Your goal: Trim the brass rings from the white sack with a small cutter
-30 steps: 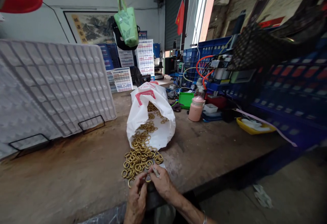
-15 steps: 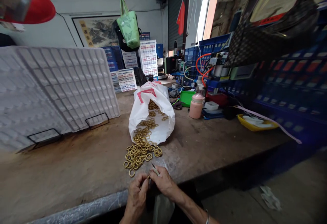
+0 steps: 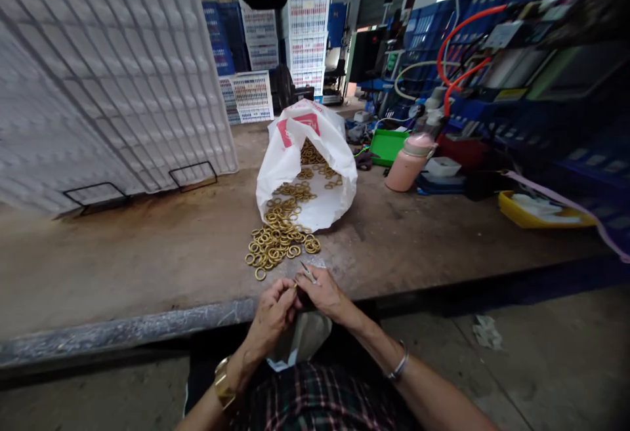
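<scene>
At the table's front edge my left hand is closed in a pinch on a small brass ring, of which only a sliver shows. Close against it, my right hand grips a small knife-like tool with a pale handle and a dark pointed tip. The fingertips of both hands meet around the ring. Just beyond them lies a loose heap of brass rings. It spills from the mouth of a white plastic bag with red print, lying on its side with more rings inside.
White plastic trays stand at the left in black wire holders. At the right are a pink bottle, a green tray and a yellow dish. A pale bag lies on the lap below my hands.
The view has tilted downward, so the forearms and lap now show. My hands stay together at the table edge, the tool still in the right one.
</scene>
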The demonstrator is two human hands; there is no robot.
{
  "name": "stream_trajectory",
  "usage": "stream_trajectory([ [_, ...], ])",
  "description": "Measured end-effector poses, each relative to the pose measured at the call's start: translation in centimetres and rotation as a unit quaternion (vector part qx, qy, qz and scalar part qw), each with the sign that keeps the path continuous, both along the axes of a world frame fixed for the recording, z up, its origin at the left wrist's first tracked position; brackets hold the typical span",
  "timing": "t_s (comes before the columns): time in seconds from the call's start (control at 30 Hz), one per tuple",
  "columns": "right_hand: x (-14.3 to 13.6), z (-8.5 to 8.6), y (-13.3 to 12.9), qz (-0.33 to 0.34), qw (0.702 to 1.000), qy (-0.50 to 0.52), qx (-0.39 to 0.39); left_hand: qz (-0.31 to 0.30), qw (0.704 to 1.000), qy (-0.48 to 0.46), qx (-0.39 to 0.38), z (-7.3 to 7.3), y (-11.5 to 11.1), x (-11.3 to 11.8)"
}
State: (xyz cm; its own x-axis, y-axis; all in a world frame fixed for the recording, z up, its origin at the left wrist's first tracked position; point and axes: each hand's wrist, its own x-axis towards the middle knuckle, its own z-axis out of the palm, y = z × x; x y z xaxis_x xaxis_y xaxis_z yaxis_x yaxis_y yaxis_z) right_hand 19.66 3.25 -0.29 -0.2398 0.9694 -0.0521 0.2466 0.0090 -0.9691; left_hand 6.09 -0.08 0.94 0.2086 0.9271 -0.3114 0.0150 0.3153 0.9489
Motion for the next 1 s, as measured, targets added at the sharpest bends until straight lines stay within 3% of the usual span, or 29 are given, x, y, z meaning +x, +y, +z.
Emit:
stream_trajectory([
  [0.2,-0.6,-0.1,-0.3,0.011,1.0,-0.006,0.014,-0.001,0.996,-0.082,-0.023,-0.4,-0.5,-0.5],
  [0.5,-0.6,0.2,-0.1,-0.005,1.0,0.013,0.004,0.033,0.983,-0.175,-0.048,0.7,-0.9,-0.5],
  [0.6,-0.1,-0.3,-0.1,-0.026,0.995,-0.075,0.059,0.041,0.984,-0.171,-0.031,0.6,-0.8,-0.6],
  [0.73,0.0,-0.8,-0.8,0.046,0.963,-0.211,0.159,0.042,0.986,-0.161,-0.014,0.0,-0.6,-0.8],
  [1.0,-0.6,-0.2,-1.3,0.102,0.933,-0.302,0.168,0.062,0.988,-0.14,-0.024,-0.5,-0.5,-1.2],
])
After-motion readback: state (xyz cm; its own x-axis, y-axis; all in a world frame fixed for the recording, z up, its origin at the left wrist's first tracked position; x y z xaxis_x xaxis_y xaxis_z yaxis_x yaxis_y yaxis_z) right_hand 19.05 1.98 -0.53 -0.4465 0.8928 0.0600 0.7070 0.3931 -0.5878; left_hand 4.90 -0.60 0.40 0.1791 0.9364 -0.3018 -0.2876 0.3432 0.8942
